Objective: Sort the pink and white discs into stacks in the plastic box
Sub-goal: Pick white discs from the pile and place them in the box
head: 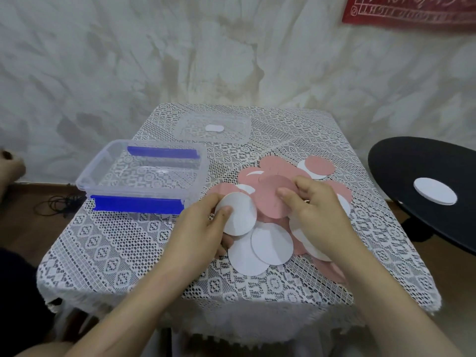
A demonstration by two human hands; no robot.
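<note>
So far: plastic box (144, 173) holds no discs.
Left hand (198, 233): pinches one white disc (242, 215).
Right hand (319, 215): grasps a pink disc (270, 202).
Remaining: the whole mixed pile (273, 243).

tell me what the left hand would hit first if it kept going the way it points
Probably the pink disc that the right hand holds, just beyond the white disc the left hand grips; depth is unclear.

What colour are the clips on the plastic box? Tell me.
The clips are blue; the head view shows them best.
</note>
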